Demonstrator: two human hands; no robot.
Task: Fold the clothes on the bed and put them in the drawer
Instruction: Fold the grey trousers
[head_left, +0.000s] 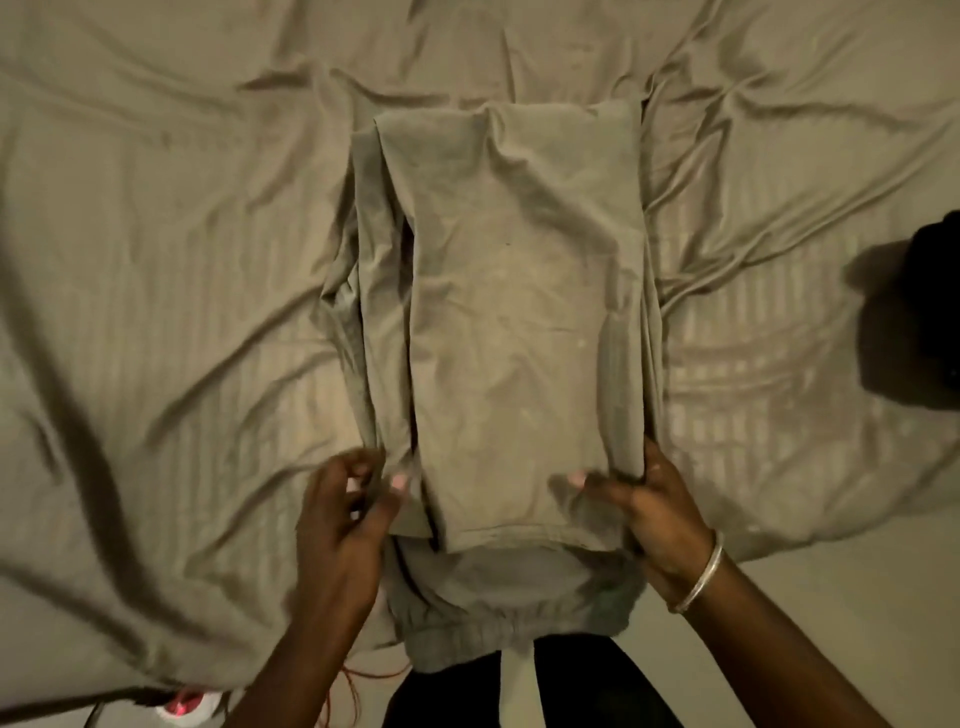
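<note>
The folded olive cotton trousers (519, 322) are lying lengthwise in the middle of the wrinkled striped beige bedsheet (171, 270), their elastic waistband hanging over the near edge of the bed; the left hand (348, 514) is sitting at the near left corner of the folded legs, the right hand (654, 504) at the near right corner, with a thin metal bangle (701, 571) lying around its wrist; a dark object (930, 306) is resting on the sheet far to the right.

left hand (345, 506) pinching, right hand (657, 512) gripping
</note>
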